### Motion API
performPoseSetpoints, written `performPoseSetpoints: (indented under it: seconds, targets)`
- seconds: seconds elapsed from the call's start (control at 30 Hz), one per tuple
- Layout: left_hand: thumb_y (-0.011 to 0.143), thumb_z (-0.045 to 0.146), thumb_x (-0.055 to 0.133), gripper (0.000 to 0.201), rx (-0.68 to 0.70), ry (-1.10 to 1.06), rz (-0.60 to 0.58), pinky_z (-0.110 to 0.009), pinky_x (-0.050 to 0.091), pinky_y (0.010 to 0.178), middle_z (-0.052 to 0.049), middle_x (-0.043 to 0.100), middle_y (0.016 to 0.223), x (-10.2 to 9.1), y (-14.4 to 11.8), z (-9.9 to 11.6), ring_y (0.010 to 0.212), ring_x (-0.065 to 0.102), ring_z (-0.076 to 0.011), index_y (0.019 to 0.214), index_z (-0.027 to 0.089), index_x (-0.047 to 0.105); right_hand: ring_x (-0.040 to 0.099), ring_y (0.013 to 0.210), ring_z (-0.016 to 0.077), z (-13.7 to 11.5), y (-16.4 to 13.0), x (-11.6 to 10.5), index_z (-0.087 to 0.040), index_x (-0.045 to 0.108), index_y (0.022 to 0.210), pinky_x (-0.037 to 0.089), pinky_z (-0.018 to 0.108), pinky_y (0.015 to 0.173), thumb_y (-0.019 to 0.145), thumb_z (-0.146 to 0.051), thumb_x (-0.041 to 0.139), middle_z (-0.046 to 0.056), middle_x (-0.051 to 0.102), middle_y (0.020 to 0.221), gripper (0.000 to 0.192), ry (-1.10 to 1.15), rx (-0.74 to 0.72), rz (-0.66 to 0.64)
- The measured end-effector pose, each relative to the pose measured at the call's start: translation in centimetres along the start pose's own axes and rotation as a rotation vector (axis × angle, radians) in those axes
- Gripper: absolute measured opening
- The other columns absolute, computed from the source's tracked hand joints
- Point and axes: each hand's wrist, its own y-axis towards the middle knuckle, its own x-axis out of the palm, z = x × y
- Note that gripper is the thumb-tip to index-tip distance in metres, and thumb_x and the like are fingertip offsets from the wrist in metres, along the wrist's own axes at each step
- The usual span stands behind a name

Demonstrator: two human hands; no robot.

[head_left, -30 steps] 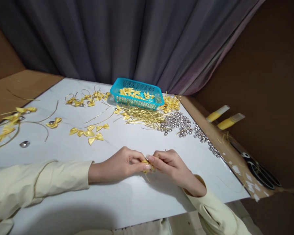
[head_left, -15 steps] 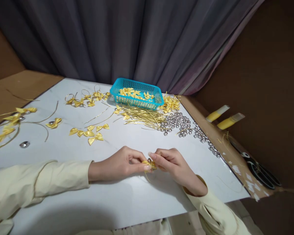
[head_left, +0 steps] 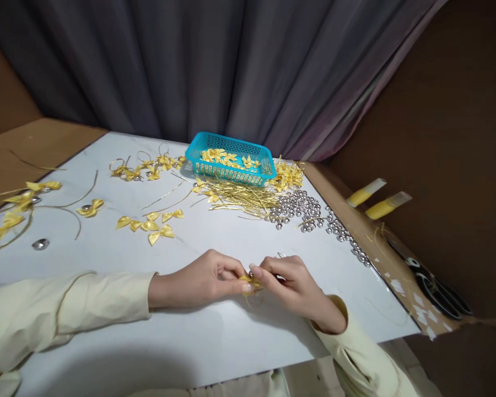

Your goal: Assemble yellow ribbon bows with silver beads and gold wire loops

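Table [head_left: 198,342] space is filled at the upper centre by a blue basket [head_left: 230,157], gold wires [head_left: 240,197] and silver beads [head_left: 301,208]. At lower centre, a small yellow bow [head_left: 251,282] is pinched between the left hand [head_left: 206,278] and right hand [head_left: 291,281]. If the pinch is loosened, the bow could be dropped or its bead lost.

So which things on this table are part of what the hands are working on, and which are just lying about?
In hand:
left hand and right hand pinching one yellow bow
silver beads
gold wires
basket of bows

Lying about:
scissors
two yellow tubes
curtain
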Motion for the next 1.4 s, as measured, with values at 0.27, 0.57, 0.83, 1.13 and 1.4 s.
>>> performPoseSetpoints:
  seconds: [0.27, 0.57, 0.83, 1.13, 1.4]
  targets:
    - [0.078, 0.039, 0.06, 0.029, -0.03, 0.015, 0.019, -0.022, 0.021, 0.048, 0.008, 0.03, 0.053, -0.1, 0.3, 0.02, 0.053, 0.026, -0.0082, 0.07, 0.012, 0.057, 0.038, 0.044, 0.0032, 0.34, 0.01, 0.12, -0.014, 0.051, 0.062, 0.029, 0.017, 0.046, 0.093, -0.019, 0.044, -0.004, 0.048, 0.053, 0.032, -0.079, 0.001, 0.009]
    - [0.077, 0.035, 0.063, 0.026, -0.004, 0.03, 0.01, -0.02, 0.021, 0.046, 0.008, 0.033, 0.051, -0.11, 0.14, 0.32, 0.051, 0.025, -0.0066, 0.071, 0.01, 0.058, 0.031, 0.043, 0.003, 0.35, 0.01, 0.1, -0.015, 0.045, 0.06, 0.026, 0.017, 0.046, 0.093, -0.02, 0.045, -0.006, 0.036, 0.051, 0.034, -0.069, 0.032, -0.01]
    - [0.074, 0.035, 0.063, 0.026, -0.003, 0.123, 0.086, -0.021, 0.035, 0.055, 0.0, 0.054, 0.06, -0.05, 0.46, -0.15, 0.06, 0.043, -0.0107, 0.069, 0.009, 0.065, 0.037, 0.044, 0.0041, 0.25, 0.0, -0.09, -0.015, 0.051, 0.065, 0.029, 0.016, 0.047, 0.095, -0.022, 0.041, -0.004, 0.045, 0.052, 0.032, -0.074, 0.014, -0.079]
    - [0.073, 0.025, 0.064, 0.017, 0.017, 0.088, 0.035, -0.019, 0.04, 0.057, -0.003, 0.067, 0.07, -0.21, 0.26, 0.21, 0.06, 0.051, -0.0095, 0.077, 0.01, 0.07, 0.033, 0.046, 0.0087, 0.38, -0.64, -0.21, -0.019, 0.042, 0.069, 0.027, 0.023, 0.048, 0.095, -0.018, 0.034, -0.003, 0.041, 0.055, 0.028, -0.258, -0.167, -0.141]
    - [0.073, 0.026, 0.069, 0.016, -0.032, -0.144, -0.098, -0.022, 0.047, 0.067, -0.006, 0.072, 0.079, -0.5, 0.25, 0.46, 0.073, 0.064, -0.0149, 0.077, 0.01, 0.071, 0.036, 0.045, 0.0065, -0.39, -0.32, -0.28, -0.017, 0.045, 0.061, 0.027, 0.021, 0.047, 0.093, -0.024, 0.043, -0.003, 0.044, 0.052, 0.033, 0.12, 0.044, -0.085]
